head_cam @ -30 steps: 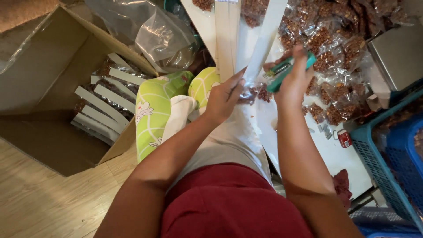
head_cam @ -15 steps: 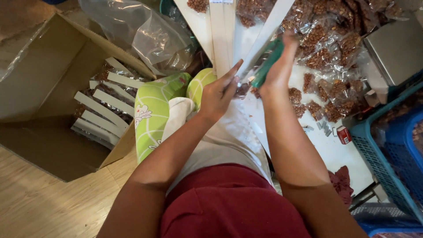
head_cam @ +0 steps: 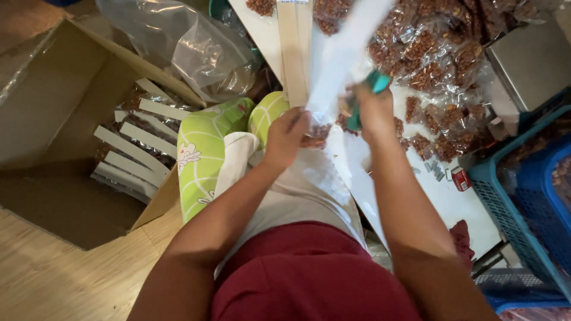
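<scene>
The left hand point(head_cam: 286, 135) pinches a long, flat white paper strip point(head_cam: 345, 53). The right hand point(head_cam: 373, 107) has its grip tight round a teal stapler point(head_cam: 367, 95). Crinkly clear snack bags point(head_cam: 440, 53) crowd the tabletop point(head_cam: 458, 202).

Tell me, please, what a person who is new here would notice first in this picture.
First, the two hands at the centre: the left hand holds a small clear packet of brown snacks, and the right hand grips a teal tool. Behind them, a heap of filled packets covers the white table. At the left, an open cardboard box holds more packets with white strips.
</scene>
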